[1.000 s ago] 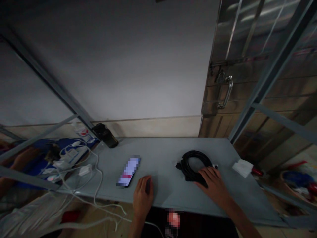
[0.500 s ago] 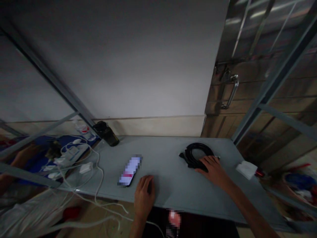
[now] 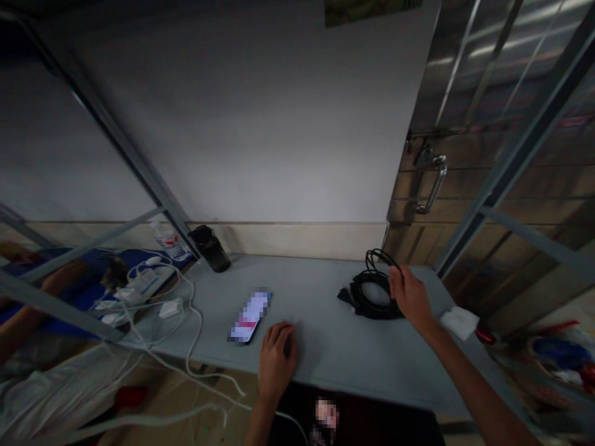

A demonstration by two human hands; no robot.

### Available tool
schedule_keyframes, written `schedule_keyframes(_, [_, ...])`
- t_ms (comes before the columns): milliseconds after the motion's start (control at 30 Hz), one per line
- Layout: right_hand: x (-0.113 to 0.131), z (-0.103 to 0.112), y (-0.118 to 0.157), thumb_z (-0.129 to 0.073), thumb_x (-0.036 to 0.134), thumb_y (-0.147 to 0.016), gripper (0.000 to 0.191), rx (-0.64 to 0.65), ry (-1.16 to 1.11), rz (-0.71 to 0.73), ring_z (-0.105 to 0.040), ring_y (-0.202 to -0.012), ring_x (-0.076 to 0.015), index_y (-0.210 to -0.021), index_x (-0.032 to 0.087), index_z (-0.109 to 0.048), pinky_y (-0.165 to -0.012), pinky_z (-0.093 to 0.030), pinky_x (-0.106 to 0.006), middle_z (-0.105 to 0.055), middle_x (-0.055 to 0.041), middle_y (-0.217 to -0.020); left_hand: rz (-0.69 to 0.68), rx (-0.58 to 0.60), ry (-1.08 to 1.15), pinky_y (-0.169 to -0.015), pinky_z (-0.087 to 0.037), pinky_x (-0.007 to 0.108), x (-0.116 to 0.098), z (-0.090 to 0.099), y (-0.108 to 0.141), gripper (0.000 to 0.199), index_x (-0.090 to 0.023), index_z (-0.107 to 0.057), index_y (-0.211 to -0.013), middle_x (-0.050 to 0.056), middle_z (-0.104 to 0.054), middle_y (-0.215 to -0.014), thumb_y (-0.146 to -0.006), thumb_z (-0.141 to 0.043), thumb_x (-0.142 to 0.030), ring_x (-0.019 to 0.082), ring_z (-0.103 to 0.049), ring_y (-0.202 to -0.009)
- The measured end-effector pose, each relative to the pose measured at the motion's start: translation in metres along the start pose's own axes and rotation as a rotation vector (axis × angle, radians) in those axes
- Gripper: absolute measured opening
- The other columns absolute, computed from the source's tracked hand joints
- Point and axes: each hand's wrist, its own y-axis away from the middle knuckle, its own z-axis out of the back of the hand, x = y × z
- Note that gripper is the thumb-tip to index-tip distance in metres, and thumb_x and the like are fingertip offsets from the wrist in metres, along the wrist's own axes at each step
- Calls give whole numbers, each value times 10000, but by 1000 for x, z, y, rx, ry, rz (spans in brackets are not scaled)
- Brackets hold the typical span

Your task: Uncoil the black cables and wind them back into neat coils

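phone screen [image 3: 251,317]: pixelated, unreadable | black cable [image 3: 377,311]: partly hidden by right hand [image 3: 411,294] | left hand [image 3: 277,359]: palm hidden from me | wall poster [image 3: 372,9]: top cut off | co-worker's arm [image 3: 23,325]: cut off left

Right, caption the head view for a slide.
The right hand holds up loops of a coiled black cable above a grey tabletop.

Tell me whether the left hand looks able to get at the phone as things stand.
Probably yes: the left hand is close beside the phone, at the near edge of the table, and nothing visible stands between them.
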Motion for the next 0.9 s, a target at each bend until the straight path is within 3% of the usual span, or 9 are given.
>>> schedule_keyframes(100, [40,33,-8,-348,743,-1155,611,-121,-133,-67,-685,-649,-234,-1110,210,-643,-603,-529,-327,-710,-67,-782,-1,12,9,-1070,-615,576,0,2,-1,291,-261,-766,-1205,111,-765,-1285,-969,-628,-161,330,-718,-1208])
schedule_keyframes(233, [98,68,9,-416,735,-1143,576,-142,-271,-79,-630,-631,-204,-1150,215,-664,-575,-528,-298,-671,-52,-778,10,19,85,-1091,-606,604,-3,8,-5,291,-250,-773,-1255,131,-772,-1293,-987,-660,-242,340,-719,-1222])
schedule_keyframes(333, [129,77,40,-465,690,-1146,505,-149,-348,-97,-612,-624,-198,-1118,229,-668,-569,-536,-284,-631,-34,-743,60,46,259,-1132,-593,605,-16,12,1,302,-253,-788,-1268,142,-781,-1319,-1000,-708,-366,346,-727,-1264])
schedule_keyframes(433, [145,67,81,-519,644,-1143,442,-99,-430,-130,-614,-600,-190,-1073,233,-666,-546,-541,-260,-622,-20,-710,264,118,561,-1182,-576,577,-42,5,26,482,-265,-751,-1397,149,-769,-1417,-974,-774,-495,354,-729,-1335])
schedule_keyframes(533, [144,42,128,-507,610,-1152,409,21,-493,-176,-694,-667,-207,-1081,240,-664,-584,-594,-262,-724,-58,-828,528,155,958,-1152,-603,512,-77,-6,56,646,-260,-707,-1483,173,-775,-1432,-937,-815,-588,361,-748,-1331])
schedule_keyframes(633, [130,15,173,-491,622,-1148,414,102,-420,-173,-789,-817,-261,-1163,272,-712,-715,-671,-322,-808,-79,-961,719,131,1207,-1009,-666,457,-108,-9,74,698,-248,-773,-1374,180,-836,-1266,-813,-920,-638,370,-808,-1187])
schedule_keyframes(767, [101,-3,213,-522,645,-1127,469,165,-317,-89,-803,-1122,-341,-1372,307,-735,-928,-708,-454,-814,-108,-1259,855,13,1260,-766,-676,358,-127,8,71,633,-216,-810,-1232,132,-848,-1022,-757,-976,-599,287,-829,-890])
schedule_keyframes(900, [79,-6,231,-507,653,-1137,500,175,-290,-18,-786,-1195,-349,-1343,288,-780,-1003,-696,-504,-794,-120,-1326,888,-38,1262,-694,-663,323,-124,27,57,641,-206,-808,-1215,109,-844,-995,-718,-1012,-558,265,-820,-859])
